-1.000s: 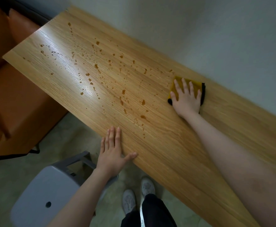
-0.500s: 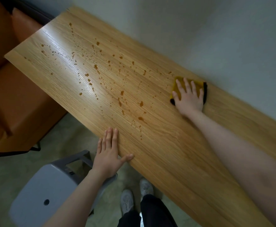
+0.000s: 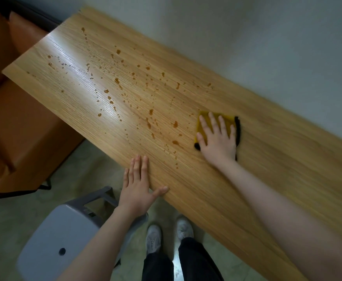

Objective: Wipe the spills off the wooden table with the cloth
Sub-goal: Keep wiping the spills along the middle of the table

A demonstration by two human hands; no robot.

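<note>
Grey stool [image 3: 64,236] is sitting nearest, down by the person's white shoes [image 3: 168,236] on the floor. Just past it the left hand [image 3: 138,191] is lying flat on the near edge of the table [image 3: 267,169], fingers straight and gripping nothing — it's looking like it's just bracing.

Further in, the right hand [image 3: 218,138] is pressing palm-down on the cloth [image 3: 203,118], fingers spread and straight, not curled round it. Cloth is yellow with a dark edge, lying flat on the wood roughly mid-table, right at the border of the mess.

Progress-wise, I'd say this is only getting started. The wood to the right of the cloth is showing no drops at all, though I can't tell whether that part ever had any. Everything to the left is waiting: brown spills [image 3: 150,112] are sitting just beside the cloth, and smaller drops are scattering all the way out to the far left end, where the glare is making them harder to pick out. A few are also lying near the wall [image 3: 267,47] side.

So most of the wiping is still ahead — probably several passes leftward, since the splatter is covering the full width. Orange seat [image 3: 24,118] is sitting beyond the table's far end.
</note>
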